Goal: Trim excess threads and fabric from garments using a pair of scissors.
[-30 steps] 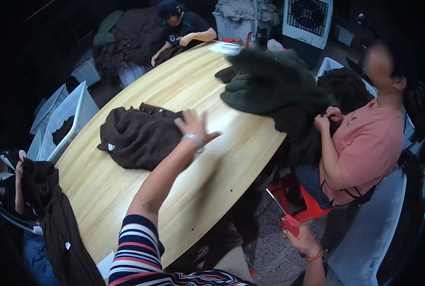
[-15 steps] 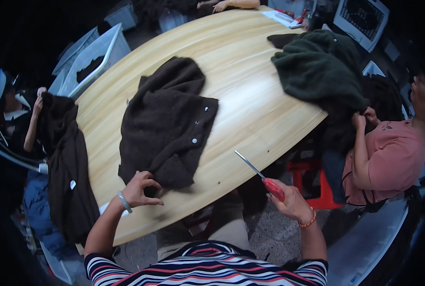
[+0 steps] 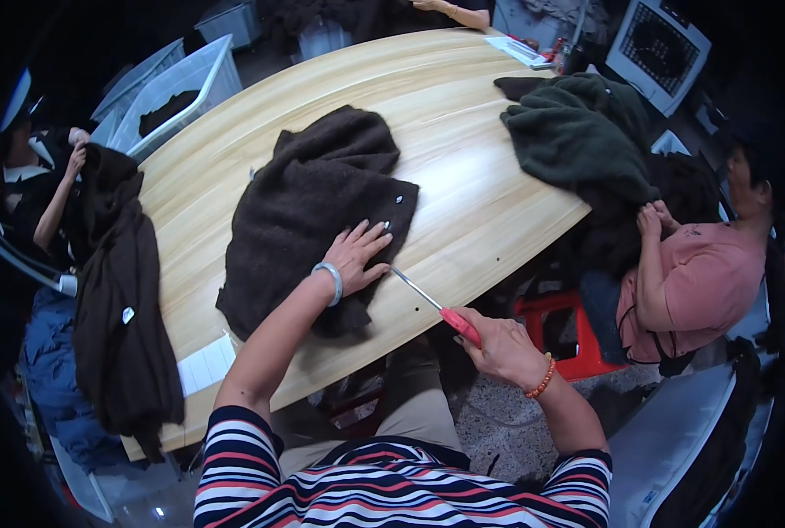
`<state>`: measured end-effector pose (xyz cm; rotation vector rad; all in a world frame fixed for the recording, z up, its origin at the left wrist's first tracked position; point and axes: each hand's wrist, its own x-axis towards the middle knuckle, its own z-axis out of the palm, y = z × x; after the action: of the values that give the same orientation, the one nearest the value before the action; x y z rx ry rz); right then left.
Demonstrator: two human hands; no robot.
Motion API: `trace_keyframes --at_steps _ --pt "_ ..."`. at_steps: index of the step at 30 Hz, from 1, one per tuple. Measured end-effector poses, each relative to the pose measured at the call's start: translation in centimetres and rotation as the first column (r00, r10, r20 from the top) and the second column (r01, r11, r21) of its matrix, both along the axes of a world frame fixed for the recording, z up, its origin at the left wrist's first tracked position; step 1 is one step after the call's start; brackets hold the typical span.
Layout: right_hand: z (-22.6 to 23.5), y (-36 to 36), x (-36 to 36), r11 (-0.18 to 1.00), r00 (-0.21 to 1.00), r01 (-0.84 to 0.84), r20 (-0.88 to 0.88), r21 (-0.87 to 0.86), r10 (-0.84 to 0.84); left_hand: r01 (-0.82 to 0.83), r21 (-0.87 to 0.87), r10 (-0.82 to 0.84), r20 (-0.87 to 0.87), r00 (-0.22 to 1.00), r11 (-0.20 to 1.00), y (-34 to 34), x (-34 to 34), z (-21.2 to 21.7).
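Note:
A dark brown knitted garment (image 3: 296,211) lies folded on the table before me, with small shiny buttons near its right edge. My left hand (image 3: 353,258) rests on it, fingers stretched out beside a button (image 3: 385,226); the thumb points to the right. In my right hand (image 3: 501,346), off the table's near edge, is a red-handled tool (image 3: 460,326) with a slim metal shaft. Its tip reaches the garment's right edge, close to my left thumb. Whether the tip touches the cloth, I cannot tell.
The wooden table (image 3: 472,132) curves around. On the right, a person in pink (image 3: 687,282) handles a dark green garment (image 3: 568,132) beside a red stool (image 3: 577,339). A person at left holds up a brown garment (image 3: 120,299). Plastic bins (image 3: 221,84) stand behind the table at left.
My left hand has moved from the garment's near edge up onto its buttoned side and flattened out. The tool in my right hand has come left and down, its tip now by the garment.

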<state>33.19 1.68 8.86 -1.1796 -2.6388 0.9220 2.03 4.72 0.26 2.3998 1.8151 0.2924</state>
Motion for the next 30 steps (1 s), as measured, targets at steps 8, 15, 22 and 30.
trace_keyframes --at_steps 8,15,22,30 --pt "1.2 3.4 -1.7 0.984 0.977 0.069 0.189 0.163 -0.1 0.059 -0.011 -0.06 -0.063 0.996 0.998 -0.4 1.8 -0.7" --pt "2.2 6.3 -3.8 0.979 0.959 0.008 0.277 0.203 -0.065 0.074 -0.05 -0.075 -0.015 0.997 0.996 -0.4 1.8 -0.6" --pt "2.2 4.1 -2.6 0.986 0.954 -0.047 0.299 0.158 -0.002 0.077 -0.015 -0.077 -0.005 0.997 0.997 -0.7 1.8 -0.6" --pt "1.9 3.1 -1.6 0.992 0.942 -0.121 0.314 -0.02 0.121 0.086 -0.054 -0.086 0.004 0.996 0.995 -1.8 2.3 -0.8"
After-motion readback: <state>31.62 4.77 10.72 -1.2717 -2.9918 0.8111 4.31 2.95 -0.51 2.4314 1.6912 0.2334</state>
